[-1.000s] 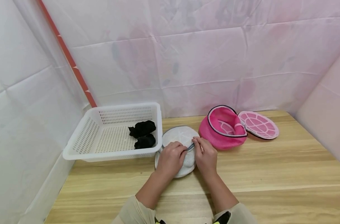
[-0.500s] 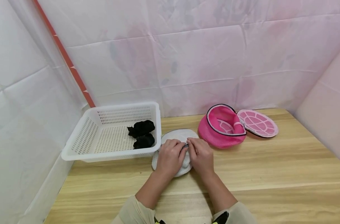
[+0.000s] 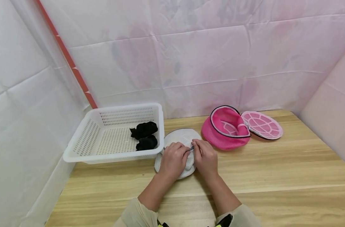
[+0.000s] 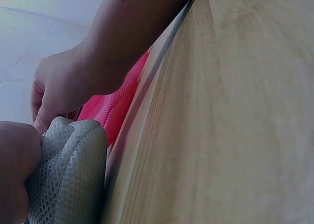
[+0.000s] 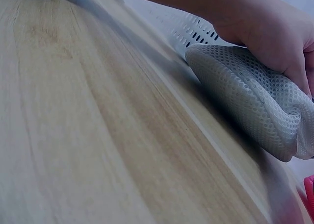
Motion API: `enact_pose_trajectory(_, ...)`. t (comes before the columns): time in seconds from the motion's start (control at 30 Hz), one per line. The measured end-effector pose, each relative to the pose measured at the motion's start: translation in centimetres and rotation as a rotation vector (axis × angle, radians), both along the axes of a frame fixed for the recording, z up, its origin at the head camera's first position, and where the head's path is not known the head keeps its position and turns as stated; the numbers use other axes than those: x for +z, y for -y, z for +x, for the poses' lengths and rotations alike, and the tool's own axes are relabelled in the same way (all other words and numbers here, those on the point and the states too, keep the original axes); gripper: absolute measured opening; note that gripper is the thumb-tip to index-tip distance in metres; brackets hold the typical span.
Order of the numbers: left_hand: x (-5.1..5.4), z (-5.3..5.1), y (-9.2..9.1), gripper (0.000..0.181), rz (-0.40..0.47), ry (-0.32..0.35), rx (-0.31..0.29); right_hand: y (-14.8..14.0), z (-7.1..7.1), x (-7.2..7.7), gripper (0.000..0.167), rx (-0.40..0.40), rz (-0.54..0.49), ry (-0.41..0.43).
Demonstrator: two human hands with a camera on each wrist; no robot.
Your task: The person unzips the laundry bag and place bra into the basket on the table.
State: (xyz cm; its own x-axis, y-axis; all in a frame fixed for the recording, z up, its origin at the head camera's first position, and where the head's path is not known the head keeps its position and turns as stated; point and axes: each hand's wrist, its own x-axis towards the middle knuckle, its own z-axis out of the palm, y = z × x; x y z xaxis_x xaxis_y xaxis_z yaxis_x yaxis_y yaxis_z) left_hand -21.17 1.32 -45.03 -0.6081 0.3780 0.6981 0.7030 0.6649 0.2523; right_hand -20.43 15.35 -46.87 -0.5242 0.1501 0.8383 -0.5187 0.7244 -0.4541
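Note:
A round white mesh laundry bag point(image 3: 178, 135) with a grey zipper edge lies on the table in front of me. My left hand point(image 3: 172, 160) pinches that edge from the left, its fingers curled. Close beside it, my right hand point(image 3: 206, 159) pinches the grey zipper between thumb and fingers; the slider itself is too small to make out. The left wrist view shows the bag's puffed mesh side point(image 4: 73, 170) below the hands. In the right wrist view, the left hand point(image 5: 279, 35) lies over the top of the bag point(image 5: 240, 91). The bag's inside is hidden.
Left of the bag stands a white perforated basket point(image 3: 113, 154) with two black cloth bundles point(image 3: 145, 130) in it. A pink mesh bag point(image 3: 227, 143) sits at the back right, its round lid point(image 3: 262, 125) folded out. Fabric walls point(image 3: 201, 63) bound the wooden table point(image 3: 274, 176).
My right hand has moved slightly left along the zipper, nearer the left hand. The bag's upper part dipped, then rose a little. Basket and pink bag stay in place.

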Motion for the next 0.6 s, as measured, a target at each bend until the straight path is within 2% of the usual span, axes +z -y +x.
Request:
enact_pose_trajectory(0.13,0.02,0.02,-0.02,0.005,-0.005,-0.005,0.0,-0.11,0.15,0.08,0.009,-0.012,-0.015,0.039)
enact_pose_trajectory(0.27,0.02,0.04,-0.03,0.005,-0.008,0.001,-0.002,-0.2,0.18,0.13,0.01,-0.03,-0.022,0.041)
enact_pose_trajectory(0.43,0.03,0.05,0.04,0.005,0.032,0.031,0.002,-0.12,0.19,0.15,0.009,-0.048,-0.017,-0.036)
enact_pose_trajectory(0.6,0.08,-0.08,0.12,0.007,0.082,0.031,0.037,0.16,0.23,0.44,0.012,-0.018,0.008,-0.144)
